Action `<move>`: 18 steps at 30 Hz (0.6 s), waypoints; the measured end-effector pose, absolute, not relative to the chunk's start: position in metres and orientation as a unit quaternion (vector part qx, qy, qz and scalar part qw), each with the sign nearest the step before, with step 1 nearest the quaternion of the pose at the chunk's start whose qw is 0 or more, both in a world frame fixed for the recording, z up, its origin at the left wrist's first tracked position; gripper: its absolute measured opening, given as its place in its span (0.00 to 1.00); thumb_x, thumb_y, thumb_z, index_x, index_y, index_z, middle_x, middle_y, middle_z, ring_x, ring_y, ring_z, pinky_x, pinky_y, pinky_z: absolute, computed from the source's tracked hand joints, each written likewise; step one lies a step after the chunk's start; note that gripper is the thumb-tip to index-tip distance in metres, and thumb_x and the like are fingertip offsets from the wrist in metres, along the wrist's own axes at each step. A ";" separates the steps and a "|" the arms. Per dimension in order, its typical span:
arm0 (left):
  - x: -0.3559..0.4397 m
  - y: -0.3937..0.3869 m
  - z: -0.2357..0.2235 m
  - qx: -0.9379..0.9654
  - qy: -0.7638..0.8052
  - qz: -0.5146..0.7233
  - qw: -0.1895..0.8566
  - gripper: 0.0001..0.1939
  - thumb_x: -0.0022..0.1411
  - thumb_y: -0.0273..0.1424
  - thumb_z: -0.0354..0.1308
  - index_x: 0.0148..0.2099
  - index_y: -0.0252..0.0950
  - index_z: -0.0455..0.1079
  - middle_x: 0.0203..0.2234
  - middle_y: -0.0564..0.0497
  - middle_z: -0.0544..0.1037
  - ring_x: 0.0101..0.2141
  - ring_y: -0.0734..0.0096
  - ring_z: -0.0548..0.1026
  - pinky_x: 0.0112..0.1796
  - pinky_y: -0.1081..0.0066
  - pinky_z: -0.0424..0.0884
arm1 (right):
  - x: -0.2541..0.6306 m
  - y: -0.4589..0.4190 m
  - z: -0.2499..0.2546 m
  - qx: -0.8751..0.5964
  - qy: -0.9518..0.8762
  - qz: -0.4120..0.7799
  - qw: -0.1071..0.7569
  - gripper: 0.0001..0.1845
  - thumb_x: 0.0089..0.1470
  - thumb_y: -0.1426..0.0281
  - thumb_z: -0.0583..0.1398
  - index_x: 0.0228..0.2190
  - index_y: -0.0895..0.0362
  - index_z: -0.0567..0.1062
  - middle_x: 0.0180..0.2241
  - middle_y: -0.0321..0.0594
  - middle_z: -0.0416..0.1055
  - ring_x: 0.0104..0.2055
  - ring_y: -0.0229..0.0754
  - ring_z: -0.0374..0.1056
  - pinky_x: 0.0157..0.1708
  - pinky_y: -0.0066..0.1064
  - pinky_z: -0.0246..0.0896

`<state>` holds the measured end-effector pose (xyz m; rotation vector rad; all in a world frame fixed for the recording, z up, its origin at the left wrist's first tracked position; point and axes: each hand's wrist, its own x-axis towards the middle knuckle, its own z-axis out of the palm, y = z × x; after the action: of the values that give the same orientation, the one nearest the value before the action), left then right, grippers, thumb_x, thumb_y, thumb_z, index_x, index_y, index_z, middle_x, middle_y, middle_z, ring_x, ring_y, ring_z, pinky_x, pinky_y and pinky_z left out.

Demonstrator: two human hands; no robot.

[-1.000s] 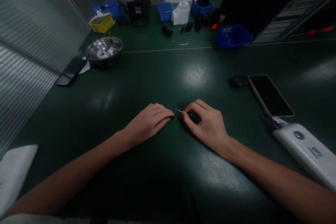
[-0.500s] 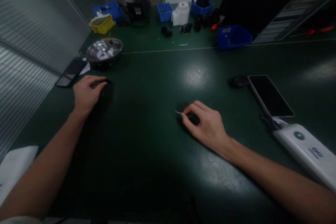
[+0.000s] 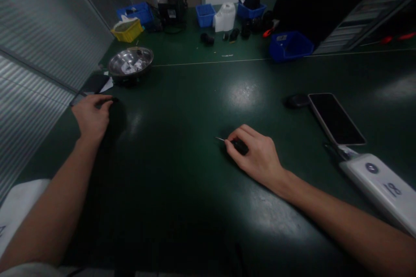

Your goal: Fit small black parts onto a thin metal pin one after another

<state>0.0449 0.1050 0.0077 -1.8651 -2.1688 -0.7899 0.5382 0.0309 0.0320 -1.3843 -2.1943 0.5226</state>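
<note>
Gripping a black-handled tool (image 3: 240,146) in the right hand (image 3: 260,152); pinching a small black piece (image 3: 115,100) in the left hand (image 3: 89,114), well apart.
Closed round the handle on the right, aiming the thin metal shaft (image 3: 220,138) leftward, likely to leave its tip free. Closed at thumb and fingertips on the left, probably because of the piece's smallness; too dim to tell whether touching the green table (image 3: 182,190). Beyond, near the left hand, a steel bowl (image 3: 117,61), presumably for keeping white scraps (image 3: 130,67) together; off right, a smartphone (image 3: 336,119), lying flat; farther back, an open-fronted blue bin (image 3: 286,55).
</note>
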 end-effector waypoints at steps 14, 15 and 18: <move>0.048 0.109 0.007 -0.621 -0.741 -0.236 0.098 0.16 0.67 0.32 0.58 0.53 0.29 0.77 0.44 0.47 0.79 0.43 0.64 0.71 0.56 0.61 0.61 | 0.539 0.031 0.032 -0.503 -0.806 0.190 0.247 0.11 0.64 0.63 0.57 0.35 0.56 0.76 0.36 0.37 0.72 0.30 0.35 0.65 0.28 0.29 0.57; 0.048 0.109 0.007 -0.623 -0.740 -0.235 0.098 0.16 0.67 0.32 0.58 0.52 0.30 0.77 0.44 0.47 0.79 0.43 0.64 0.71 0.55 0.62 0.61 | 0.539 0.031 0.032 -0.503 -0.806 0.190 0.246 0.11 0.64 0.63 0.57 0.35 0.56 0.76 0.37 0.37 0.72 0.29 0.35 0.65 0.28 0.29 0.56; 0.051 0.108 0.008 -0.627 -0.736 -0.233 0.105 0.15 0.67 0.32 0.58 0.51 0.29 0.77 0.43 0.47 0.77 0.42 0.65 0.70 0.53 0.64 0.62 | 0.539 0.031 0.031 -0.503 -0.808 0.185 0.245 0.11 0.64 0.63 0.57 0.35 0.55 0.76 0.37 0.37 0.72 0.30 0.35 0.66 0.28 0.29 0.56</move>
<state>0.0510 0.1082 0.0079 -1.8484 -2.1687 -0.6865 0.5390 0.0306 0.0314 -1.3727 -2.2051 0.5062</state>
